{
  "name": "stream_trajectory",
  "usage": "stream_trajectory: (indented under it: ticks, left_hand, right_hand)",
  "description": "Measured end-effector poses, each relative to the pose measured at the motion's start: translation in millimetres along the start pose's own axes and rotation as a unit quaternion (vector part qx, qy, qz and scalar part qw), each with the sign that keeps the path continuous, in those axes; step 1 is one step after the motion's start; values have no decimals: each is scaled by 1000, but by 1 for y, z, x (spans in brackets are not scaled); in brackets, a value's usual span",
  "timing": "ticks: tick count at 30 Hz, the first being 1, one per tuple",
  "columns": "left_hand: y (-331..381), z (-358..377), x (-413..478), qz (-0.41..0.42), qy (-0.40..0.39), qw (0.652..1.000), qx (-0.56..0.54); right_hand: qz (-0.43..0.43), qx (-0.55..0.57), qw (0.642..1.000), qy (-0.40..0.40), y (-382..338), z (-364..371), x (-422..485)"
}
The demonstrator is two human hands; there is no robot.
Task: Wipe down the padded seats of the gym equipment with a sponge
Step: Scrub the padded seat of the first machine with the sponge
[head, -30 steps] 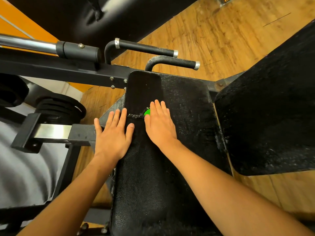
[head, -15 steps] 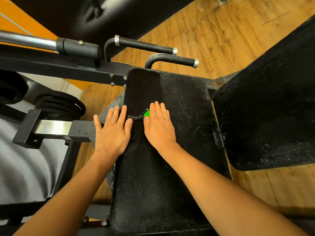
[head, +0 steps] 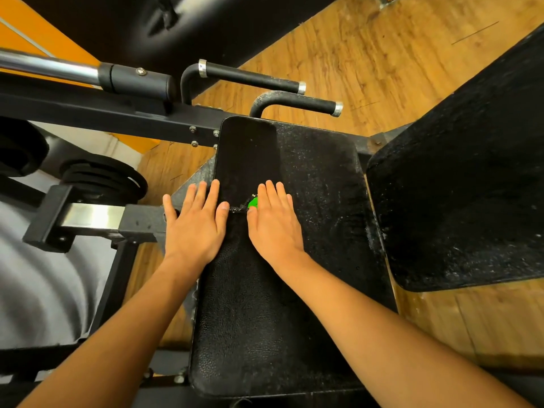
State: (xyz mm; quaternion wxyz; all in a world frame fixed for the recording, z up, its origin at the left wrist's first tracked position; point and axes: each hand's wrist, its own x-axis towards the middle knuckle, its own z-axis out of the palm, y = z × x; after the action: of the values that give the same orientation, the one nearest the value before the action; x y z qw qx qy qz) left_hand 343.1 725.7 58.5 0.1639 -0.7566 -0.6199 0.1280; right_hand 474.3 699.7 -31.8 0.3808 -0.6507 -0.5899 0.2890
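A gym is indicated. A black padded seat (head: 309,178) is mounted on a black steel frame (head: 88,110), with two curved handles (head: 253,78) fitted at its far end. Stacked weight plates (head: 103,179) and a chrome bar (head: 50,66) are seen at the left, and a wood-pattern floor (head: 368,54) is laid beneath.

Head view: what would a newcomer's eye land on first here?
Two flat hands at centre: the left hand rests on the left edge of the padded seat, and the right hand presses a bright green sponge, mostly hidden beneath it. Next, the seat's contrast: a dark strip ahead of the hands, whitish specks to its right.
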Motion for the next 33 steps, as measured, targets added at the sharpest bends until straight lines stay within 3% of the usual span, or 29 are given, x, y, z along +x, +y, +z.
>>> stream_trajectory:
  ticks: [15, 21, 33]
  left_hand:
    - [1, -2, 1, 10, -2, 999, 32]
    - [-3, -2, 9, 70, 14, 996, 57]
    - [0, -5, 22, 96, -39, 995, 16]
  right_hand:
    - [21, 3, 1000, 1, -10, 7, -54]
    - [17, -4, 1000, -16, -9, 2, -50]
    - [13, 2, 999, -35, -12, 2, -88]
